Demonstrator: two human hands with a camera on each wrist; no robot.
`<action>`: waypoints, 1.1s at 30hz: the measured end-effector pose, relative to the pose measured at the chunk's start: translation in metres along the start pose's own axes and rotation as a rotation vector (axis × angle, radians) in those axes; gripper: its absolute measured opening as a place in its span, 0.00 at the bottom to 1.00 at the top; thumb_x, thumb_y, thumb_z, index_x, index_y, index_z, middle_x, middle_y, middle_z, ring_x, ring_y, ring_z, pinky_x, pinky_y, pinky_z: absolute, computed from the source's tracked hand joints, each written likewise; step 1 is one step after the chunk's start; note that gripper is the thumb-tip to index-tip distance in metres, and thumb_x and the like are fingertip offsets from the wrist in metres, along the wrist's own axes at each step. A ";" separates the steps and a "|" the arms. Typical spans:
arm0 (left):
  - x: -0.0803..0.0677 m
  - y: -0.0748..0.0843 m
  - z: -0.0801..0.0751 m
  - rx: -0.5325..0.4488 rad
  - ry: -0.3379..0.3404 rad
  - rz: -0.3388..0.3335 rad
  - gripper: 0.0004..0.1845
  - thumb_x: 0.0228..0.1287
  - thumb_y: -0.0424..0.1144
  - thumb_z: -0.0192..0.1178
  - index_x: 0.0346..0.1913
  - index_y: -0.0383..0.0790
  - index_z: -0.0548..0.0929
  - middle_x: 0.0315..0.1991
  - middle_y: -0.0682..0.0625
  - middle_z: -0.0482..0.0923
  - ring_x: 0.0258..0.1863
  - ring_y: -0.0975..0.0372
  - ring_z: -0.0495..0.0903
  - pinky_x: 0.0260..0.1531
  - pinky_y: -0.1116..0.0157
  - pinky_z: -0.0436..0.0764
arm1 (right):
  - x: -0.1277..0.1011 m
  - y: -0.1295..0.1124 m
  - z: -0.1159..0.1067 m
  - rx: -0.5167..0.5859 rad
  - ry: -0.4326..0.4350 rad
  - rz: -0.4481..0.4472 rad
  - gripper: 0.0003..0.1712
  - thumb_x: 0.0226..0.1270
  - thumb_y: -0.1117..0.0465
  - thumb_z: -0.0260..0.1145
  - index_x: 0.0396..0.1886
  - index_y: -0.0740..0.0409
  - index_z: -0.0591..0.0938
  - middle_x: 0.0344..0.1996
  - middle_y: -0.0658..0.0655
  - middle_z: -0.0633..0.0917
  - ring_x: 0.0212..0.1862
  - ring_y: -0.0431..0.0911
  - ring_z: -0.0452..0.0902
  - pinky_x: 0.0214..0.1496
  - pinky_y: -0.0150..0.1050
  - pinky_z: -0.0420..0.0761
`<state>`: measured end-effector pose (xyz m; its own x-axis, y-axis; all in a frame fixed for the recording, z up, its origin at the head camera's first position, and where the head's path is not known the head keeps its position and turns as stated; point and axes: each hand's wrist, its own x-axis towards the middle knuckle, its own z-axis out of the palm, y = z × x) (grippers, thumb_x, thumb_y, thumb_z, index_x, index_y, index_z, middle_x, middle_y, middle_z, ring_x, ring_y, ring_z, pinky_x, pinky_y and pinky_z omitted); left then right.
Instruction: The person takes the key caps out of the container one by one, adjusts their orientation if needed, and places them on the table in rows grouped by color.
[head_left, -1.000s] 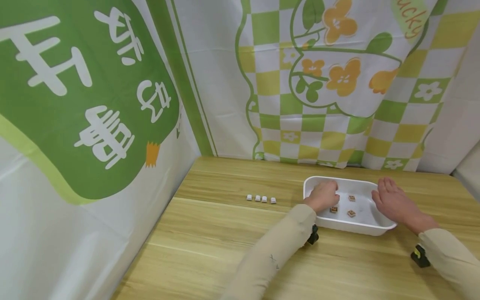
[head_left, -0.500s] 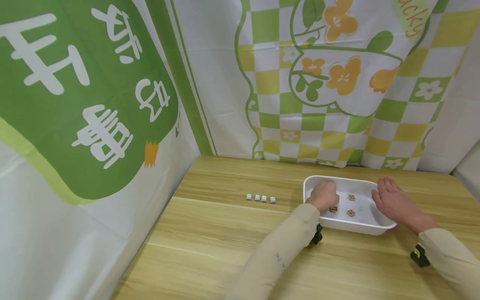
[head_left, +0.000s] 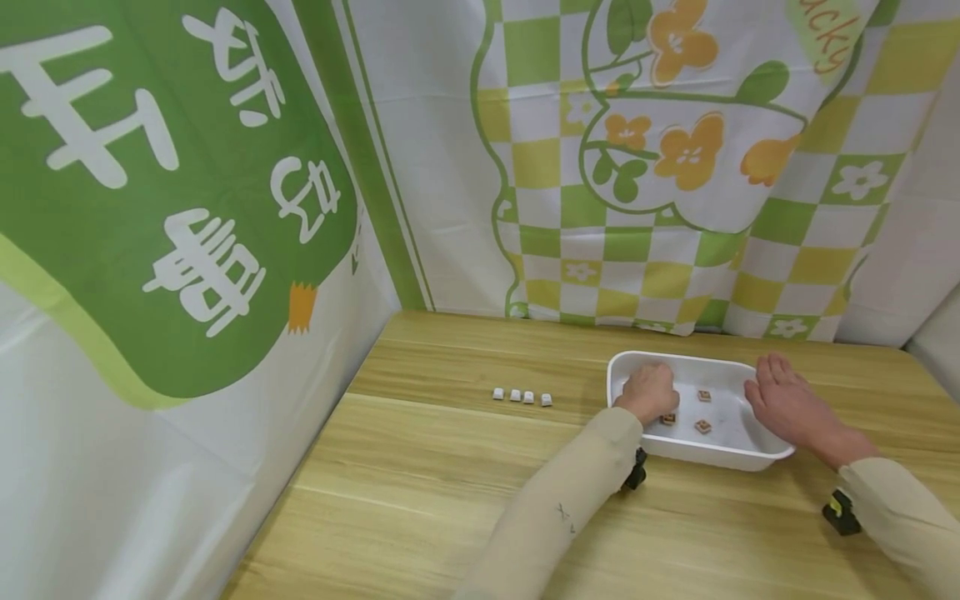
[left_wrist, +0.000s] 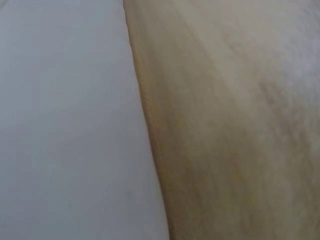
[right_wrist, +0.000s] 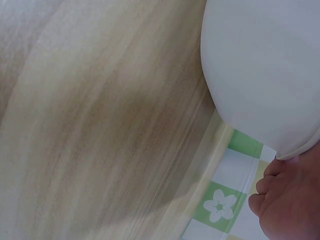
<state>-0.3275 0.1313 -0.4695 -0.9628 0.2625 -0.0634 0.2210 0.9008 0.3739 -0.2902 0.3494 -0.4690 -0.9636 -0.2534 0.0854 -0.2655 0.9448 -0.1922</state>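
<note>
Lying crosswise between hands [head_left: 649,392]: tray [head_left: 738,454]

A shallow white tray [head_left: 738,457] with rounded corners sits flat on the wooden table, toward its far right. Three small brown square tiles lie inside it: one [head_left: 668,419] at the left, partly hidden by the left hand [head_left: 648,392]; one [head_left: 703,396] further back; one [head_left: 702,427] nearer the front wall, all apart.
</note>
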 end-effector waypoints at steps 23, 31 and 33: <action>-0.001 -0.005 -0.007 -0.043 0.005 0.064 0.21 0.60 0.33 0.60 0.15 0.46 0.61 0.15 0.55 0.59 0.12 0.66 0.60 0.11 0.70 0.61 | -0.001 -0.001 -0.002 0.014 -0.027 0.006 0.41 0.81 0.50 0.33 0.67 0.89 0.49 0.66 0.90 0.49 0.70 0.79 0.44 0.70 0.69 0.51; -0.006 -0.009 -0.020 -0.052 0.013 0.100 0.17 0.66 0.39 0.60 0.18 0.47 0.73 0.13 0.57 0.62 0.11 0.68 0.60 0.13 0.71 0.61 | -0.001 -0.003 -0.003 0.013 -0.025 0.008 0.40 0.81 0.51 0.33 0.67 0.90 0.49 0.66 0.89 0.48 0.70 0.79 0.44 0.70 0.69 0.51; -0.007 -0.008 -0.024 -0.040 0.013 0.110 0.12 0.68 0.42 0.59 0.25 0.48 0.80 0.15 0.57 0.68 0.13 0.68 0.63 0.15 0.72 0.64 | -0.002 -0.002 -0.003 0.013 -0.023 0.007 0.40 0.81 0.51 0.33 0.67 0.89 0.49 0.66 0.89 0.48 0.70 0.79 0.44 0.70 0.69 0.51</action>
<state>-0.3261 0.1139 -0.4498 -0.9350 0.3544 -0.0079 0.3196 0.8523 0.4141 -0.2875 0.3482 -0.4659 -0.9658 -0.2519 0.0612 -0.2592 0.9437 -0.2053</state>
